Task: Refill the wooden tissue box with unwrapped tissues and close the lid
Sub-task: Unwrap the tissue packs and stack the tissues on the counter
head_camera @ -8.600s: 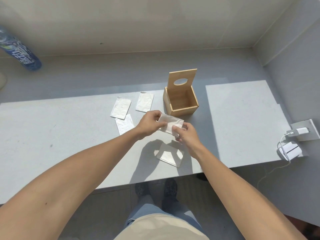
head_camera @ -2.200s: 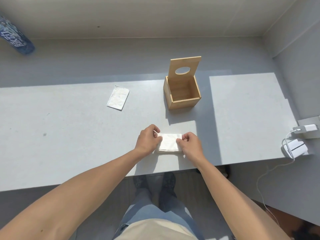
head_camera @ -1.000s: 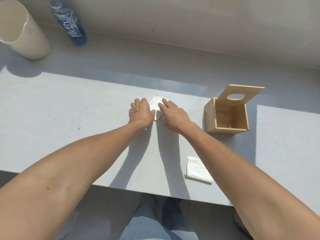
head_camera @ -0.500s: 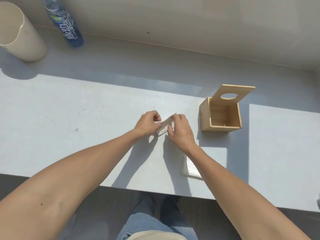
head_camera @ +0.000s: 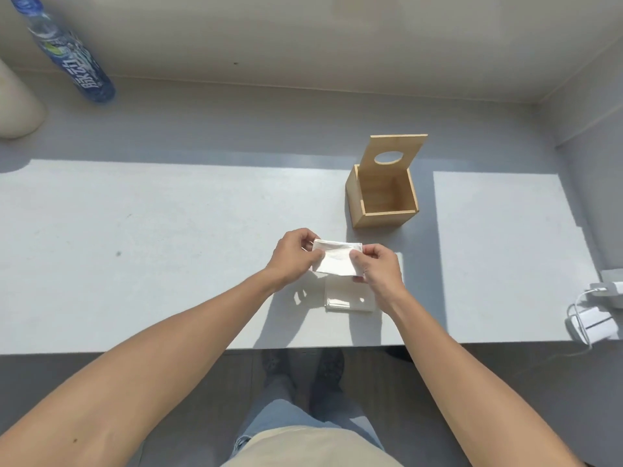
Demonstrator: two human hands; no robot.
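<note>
On the wide grey table (head_camera: pixel 168 264), bare to the left, the open square wooden tissue box (head_camera: pixel 382 200) stands lid-up beyond both hands, left (head_camera: pixel 292 256) and right (head_camera: pixel 379 268), pinching a white tissue packet (head_camera: pixel 335 261) above stacked white tissues (head_camera: pixel 347 298) near the front edge.

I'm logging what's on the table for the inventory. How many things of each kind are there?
Tissue packet, held in both hands: 1
Tissue stack: 1
Wooden box, lid up: 1
Bottle: 1
Cream cylinder, partly out of frame: 1
White chargers, at right edge: 2
Total: 7
</note>
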